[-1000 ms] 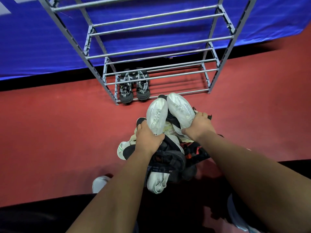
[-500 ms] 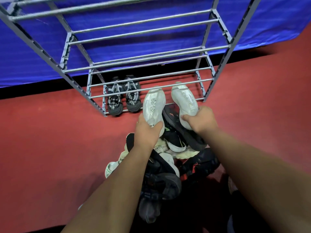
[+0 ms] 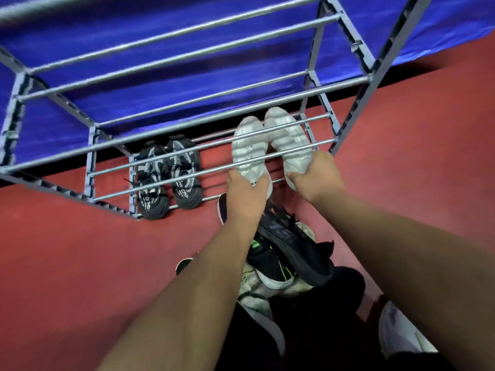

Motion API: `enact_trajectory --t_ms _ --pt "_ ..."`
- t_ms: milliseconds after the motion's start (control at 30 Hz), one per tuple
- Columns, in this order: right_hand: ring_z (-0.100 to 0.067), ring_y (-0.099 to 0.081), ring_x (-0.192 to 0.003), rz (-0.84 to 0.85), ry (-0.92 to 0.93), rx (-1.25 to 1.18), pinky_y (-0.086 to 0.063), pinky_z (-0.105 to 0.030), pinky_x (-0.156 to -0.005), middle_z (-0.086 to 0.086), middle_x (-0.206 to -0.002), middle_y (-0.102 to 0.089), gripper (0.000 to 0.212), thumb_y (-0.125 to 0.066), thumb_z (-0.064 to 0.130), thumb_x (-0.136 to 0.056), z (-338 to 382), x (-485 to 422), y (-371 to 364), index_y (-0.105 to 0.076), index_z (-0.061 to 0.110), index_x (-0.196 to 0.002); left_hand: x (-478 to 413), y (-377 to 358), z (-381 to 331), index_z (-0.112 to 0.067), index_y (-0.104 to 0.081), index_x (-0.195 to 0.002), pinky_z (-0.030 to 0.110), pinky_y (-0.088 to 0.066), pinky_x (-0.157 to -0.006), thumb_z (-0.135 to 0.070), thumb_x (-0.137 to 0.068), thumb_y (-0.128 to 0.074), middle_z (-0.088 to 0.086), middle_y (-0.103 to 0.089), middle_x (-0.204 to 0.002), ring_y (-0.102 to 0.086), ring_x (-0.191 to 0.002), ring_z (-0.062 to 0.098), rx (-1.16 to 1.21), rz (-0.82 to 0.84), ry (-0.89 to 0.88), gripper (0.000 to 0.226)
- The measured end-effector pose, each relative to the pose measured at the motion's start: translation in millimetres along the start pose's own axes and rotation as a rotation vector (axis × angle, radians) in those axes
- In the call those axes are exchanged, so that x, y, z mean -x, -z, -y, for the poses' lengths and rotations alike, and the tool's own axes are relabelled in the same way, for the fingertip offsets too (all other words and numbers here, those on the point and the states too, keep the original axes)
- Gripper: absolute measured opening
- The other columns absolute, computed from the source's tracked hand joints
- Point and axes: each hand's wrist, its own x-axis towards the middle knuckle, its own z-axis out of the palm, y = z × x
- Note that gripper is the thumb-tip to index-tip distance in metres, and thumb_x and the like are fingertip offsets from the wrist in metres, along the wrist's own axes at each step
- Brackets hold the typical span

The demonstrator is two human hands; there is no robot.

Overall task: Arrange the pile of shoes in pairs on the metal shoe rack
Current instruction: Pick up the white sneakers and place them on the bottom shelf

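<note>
The metal shoe rack (image 3: 187,124) stands against a blue covering, seen from above through its rails. My left hand (image 3: 246,194) grips the heel of one white shoe (image 3: 249,148). My right hand (image 3: 316,178) grips the heel of the other white shoe (image 3: 288,137). Both white shoes lie side by side, toes pointing in, at the right of the bottom shelf. A black-and-white pair (image 3: 167,178) sits at the left of that same shelf. The pile of shoes (image 3: 284,253) lies on the floor under my forearms, mostly dark ones.
The floor is red (image 3: 80,263). The rack's upper rails (image 3: 187,54) cross above the bottom shelf. A white shoe (image 3: 399,333) lies at the lower right, apart from the pile. A dark strip runs along the foot of the blue covering (image 3: 160,28).
Both hands have carried the white pair from above the pile forward into the rack's bottom shelf. The view has moved closer to the rack.
</note>
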Motion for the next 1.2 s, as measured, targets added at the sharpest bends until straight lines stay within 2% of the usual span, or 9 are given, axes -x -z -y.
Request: enact_trajectory --t_ms 133,200,267,367,533,733,867,1067,1200 --pt "-0.024 -0.060 -0.069 -0.011 -0.050 0.051 -0.038 -0.028 -0.056 -0.004 -0.090 -0.064 0.033 -0.072 0.043 -0.092 10 -23 -2 -0.064 0.012 -0.091 -38 -37 7 -0.002 -0.069 -0.101 0.054 -0.061 -0.080 -0.069 -0.079 -0.057 0.019 -0.073 -0.096 -0.069 -0.093 0.044 -0.076 -0.040 -0.023 0.071" --pt "-0.016 -0.057 -0.061 -0.014 -0.060 0.053 -0.035 -0.026 -0.050 0.001 -0.078 -0.063 0.027 -0.072 0.040 -0.093 12 -32 -4 -0.065 0.013 -0.092 -45 -44 0 -0.001 -0.071 -0.102 0.046 -0.061 -0.083 -0.069 -0.081 -0.050 0.021 -0.072 -0.119 -0.068 -0.096 0.040 -0.111 -0.029 -0.017 0.074" --pt "-0.022 -0.060 -0.070 -0.034 -0.035 0.017 -0.039 -0.027 -0.057 0.004 -0.084 -0.064 0.024 -0.072 0.036 -0.093 10 -40 -8 -0.063 0.018 -0.107 -43 -44 -14 0.005 -0.073 -0.098 0.044 -0.059 -0.089 -0.064 -0.089 -0.049 0.028 -0.064 -0.133 -0.066 -0.101 0.041 -0.123 0.006 -0.015 0.073" --pt "-0.028 -0.060 -0.085 -0.018 -0.014 -0.002 -0.044 -0.030 -0.070 0.000 -0.097 -0.064 0.031 -0.069 0.032 -0.096 8 -48 -13 -0.058 0.018 -0.122 -50 -49 -9 0.005 -0.075 -0.102 0.042 -0.059 -0.094 -0.064 -0.091 -0.055 0.017 -0.072 -0.117 -0.068 -0.099 0.033 -0.149 0.076 0.041 0.073" --pt "-0.034 -0.070 -0.096 0.080 -0.041 0.140 -0.043 -0.030 -0.070 -0.009 -0.092 -0.064 0.032 -0.061 0.034 -0.102 -2 -55 -28 -0.067 0.004 -0.109 -51 -50 -3 -0.010 -0.069 -0.081 0.028 -0.047 -0.059 -0.046 -0.082 -0.079 0.007 -0.070 -0.081 -0.068 -0.074 0.028 -0.290 0.235 0.032 0.037" --pt "-0.037 -0.069 -0.099 -0.020 -0.024 0.194 -0.057 -0.040 -0.084 -0.019 -0.109 -0.057 0.054 -0.055 0.031 -0.107 -2 -49 -35 -0.043 -0.012 -0.137 -51 -47 5 -0.011 -0.073 -0.088 0.029 -0.043 -0.047 -0.041 -0.086 -0.078 0.005 -0.069 -0.070 -0.066 -0.062 0.025 -0.301 0.176 -0.067 0.031" --pt "-0.034 -0.066 -0.110 -0.010 -0.053 0.247 -0.047 -0.032 -0.080 -0.028 -0.137 -0.047 0.058 -0.047 0.032 -0.110 2 -48 -43 -0.038 -0.013 -0.145 -53 -47 6 -0.013 -0.072 -0.117 0.032 -0.051 -0.063 -0.049 -0.090 -0.076 0.008 -0.075 -0.090 -0.072 -0.080 0.029 -0.299 0.234 -0.085 0.045" --pt "-0.037 -0.064 -0.117 -0.009 -0.102 0.243 -0.051 -0.037 -0.086 -0.025 -0.144 -0.046 0.057 -0.051 0.033 -0.107 4 -49 -43 -0.044 -0.008 -0.145 -58 -39 8 -0.020 -0.073 -0.119 0.036 -0.060 -0.085 -0.053 -0.081 -0.081 0.002 -0.073 -0.111 -0.072 -0.100 0.024 -0.294 0.314 -0.098 0.051" --pt "-0.037 -0.062 -0.121 -0.038 -0.089 0.038 -0.054 -0.043 -0.099 -0.018 -0.143 -0.052 0.056 -0.067 0.031 -0.098 -1 -42 -39 -0.048 0.002 -0.142 -55 -27 7 -0.022 -0.074 -0.125 0.031 -0.053 -0.100 -0.045 -0.086 -0.080 -0.005 -0.067 -0.122 -0.059 -0.123 0.021 -0.376 0.372 -0.189 0.046"
